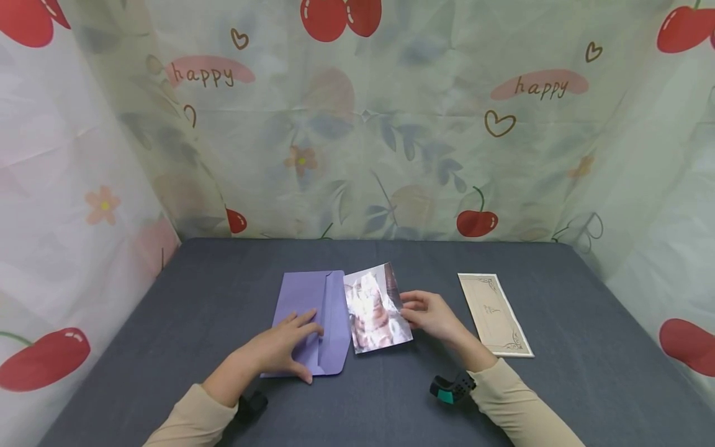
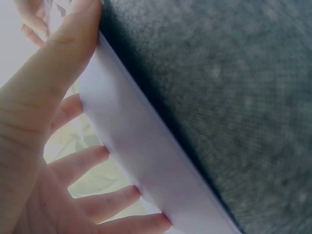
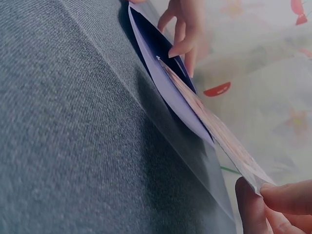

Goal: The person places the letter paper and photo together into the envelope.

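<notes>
A purple envelope (image 1: 298,290) lies on the dark table, its flap (image 1: 337,316) spread out to the right. My left hand (image 1: 276,347) rests on the envelope with fingers spread, the thumb at its near edge. In the left wrist view, the fingertips press along the pale envelope (image 2: 131,131). A glossy photo (image 1: 373,310) is pinched at its right edge between thumb and fingers of my right hand (image 1: 430,313). The photo's left edge overlaps the flap. From the right wrist, the tilted photo (image 3: 209,122) reaches over the flap (image 3: 170,95) toward the envelope's mouth.
A beige card (image 1: 494,315) with ornamental corners lies on the table right of my right hand. Black wrist devices (image 1: 452,388) sit under both forearms. Printed curtains (image 1: 363,124) enclose the back and sides of the table (image 1: 391,410).
</notes>
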Demonstrator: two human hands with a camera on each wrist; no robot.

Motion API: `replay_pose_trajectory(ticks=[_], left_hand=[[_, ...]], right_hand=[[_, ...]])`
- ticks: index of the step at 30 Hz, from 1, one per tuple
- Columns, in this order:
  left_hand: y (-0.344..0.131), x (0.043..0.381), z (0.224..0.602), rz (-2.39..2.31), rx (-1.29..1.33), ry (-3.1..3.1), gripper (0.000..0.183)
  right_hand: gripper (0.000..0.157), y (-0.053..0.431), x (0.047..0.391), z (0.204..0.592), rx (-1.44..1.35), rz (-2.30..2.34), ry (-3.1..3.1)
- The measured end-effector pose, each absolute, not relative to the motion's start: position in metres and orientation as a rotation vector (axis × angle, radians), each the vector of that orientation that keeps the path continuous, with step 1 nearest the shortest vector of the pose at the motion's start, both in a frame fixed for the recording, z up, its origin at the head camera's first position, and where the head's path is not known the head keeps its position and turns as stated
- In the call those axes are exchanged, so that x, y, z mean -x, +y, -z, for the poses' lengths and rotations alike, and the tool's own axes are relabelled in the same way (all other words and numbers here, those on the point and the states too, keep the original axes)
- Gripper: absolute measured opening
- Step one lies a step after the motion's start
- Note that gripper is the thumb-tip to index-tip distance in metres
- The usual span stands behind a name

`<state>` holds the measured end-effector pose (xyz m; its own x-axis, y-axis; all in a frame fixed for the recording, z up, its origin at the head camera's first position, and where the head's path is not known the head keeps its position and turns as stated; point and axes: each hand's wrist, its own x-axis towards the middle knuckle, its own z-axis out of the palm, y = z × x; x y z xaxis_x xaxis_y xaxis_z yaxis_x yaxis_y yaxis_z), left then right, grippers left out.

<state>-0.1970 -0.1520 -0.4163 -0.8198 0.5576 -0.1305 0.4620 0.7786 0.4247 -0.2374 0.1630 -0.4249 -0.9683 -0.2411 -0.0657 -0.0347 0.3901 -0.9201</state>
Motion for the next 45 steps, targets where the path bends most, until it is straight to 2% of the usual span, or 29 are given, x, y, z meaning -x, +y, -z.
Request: replay_pose_trajectory(ticks=[45], left_hand=[[-0.154, 0.198, 0.419, -0.539, -0.859, 2.745, 0.068]], right_hand=[[0.036, 0.138, 0.235, 0.43, 0.329, 1.597, 2.413]])
